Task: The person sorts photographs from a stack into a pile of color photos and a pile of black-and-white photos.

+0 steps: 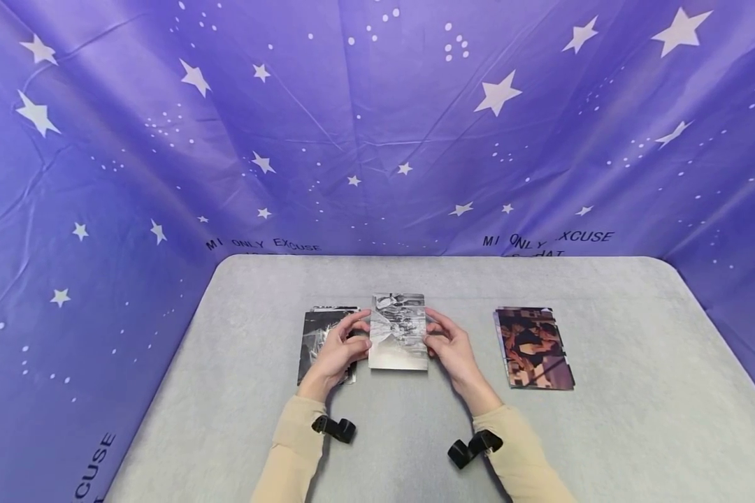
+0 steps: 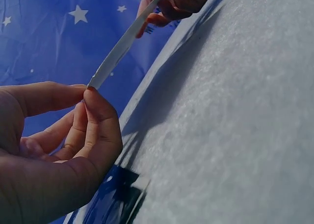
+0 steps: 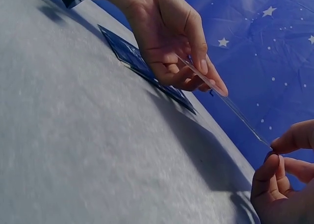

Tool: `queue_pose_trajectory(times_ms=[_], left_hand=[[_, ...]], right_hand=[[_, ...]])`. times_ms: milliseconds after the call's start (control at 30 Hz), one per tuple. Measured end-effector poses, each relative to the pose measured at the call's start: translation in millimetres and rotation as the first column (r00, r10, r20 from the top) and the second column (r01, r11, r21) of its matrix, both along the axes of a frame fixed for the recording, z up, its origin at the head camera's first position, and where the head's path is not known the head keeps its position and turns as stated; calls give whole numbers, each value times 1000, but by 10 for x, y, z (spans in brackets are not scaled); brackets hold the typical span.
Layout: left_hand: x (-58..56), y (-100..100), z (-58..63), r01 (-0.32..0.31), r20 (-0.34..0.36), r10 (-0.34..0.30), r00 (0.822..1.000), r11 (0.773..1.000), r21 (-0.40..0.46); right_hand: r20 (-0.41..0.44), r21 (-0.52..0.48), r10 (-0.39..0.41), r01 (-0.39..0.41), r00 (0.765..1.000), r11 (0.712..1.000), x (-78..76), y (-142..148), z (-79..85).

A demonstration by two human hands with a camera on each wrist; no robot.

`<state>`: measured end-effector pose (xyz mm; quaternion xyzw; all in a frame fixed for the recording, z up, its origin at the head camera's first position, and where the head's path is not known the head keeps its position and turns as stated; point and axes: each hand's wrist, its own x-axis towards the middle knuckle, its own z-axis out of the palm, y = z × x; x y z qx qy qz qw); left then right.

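Note:
A black-and-white photo print (image 1: pixel 398 332) is held above the table between both hands. My left hand (image 1: pixel 338 351) pinches its left edge between thumb and fingers, and my right hand (image 1: pixel 453 349) pinches the right edge. Both wrist views show the photo print (image 2: pixel 120 47) nearly edge-on, raised off the surface, with a shadow beneath. Under and beside the left hand lies a pile of black-and-white photos (image 1: pixel 311 341), partly covered by that hand. The same pile (image 3: pixel 131 61) appears behind the left hand in the right wrist view.
A second pile, topped by a dark reddish-brown photo (image 1: pixel 535 348), lies to the right on the grey table (image 1: pixel 635 335). A purple star-patterned cloth (image 1: pixel 377 126) hangs behind and along the sides. Black cameras (image 1: pixel 475 448) are strapped to both wrists.

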<state>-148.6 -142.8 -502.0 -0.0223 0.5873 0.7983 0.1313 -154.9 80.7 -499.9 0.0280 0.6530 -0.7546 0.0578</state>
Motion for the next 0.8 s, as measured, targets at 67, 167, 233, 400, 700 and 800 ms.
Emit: queue_pose_trajectory(times_ms=[67,167,233,400,700,800], left_hand=[[7,-42,-5,0,-13,0,1000,1000,-5],[18,-116,-12,-6,-23,5,1000,1000,-15],[24,-166,-16,-12,-29,12,1000,1000,-25],[57,-287,-9,-21,-43,19,999,998,-56],[162,-560,12,-39,-19,37,999,988,-151],[197,-653,21,-46,-15,44,999,983,-180]], right_hand=[[-1,-2,9,-9,1000,1000,1,-38,10],[-1,-12,24,-24,1000,1000,8,-102,19],[-2,-17,30,-30,1000,999,13,-144,16],[-8,-8,43,-43,999,999,28,-245,-4],[-1,-10,109,-109,994,994,83,-468,-29],[6,-7,132,-132,991,991,107,-547,-37]])
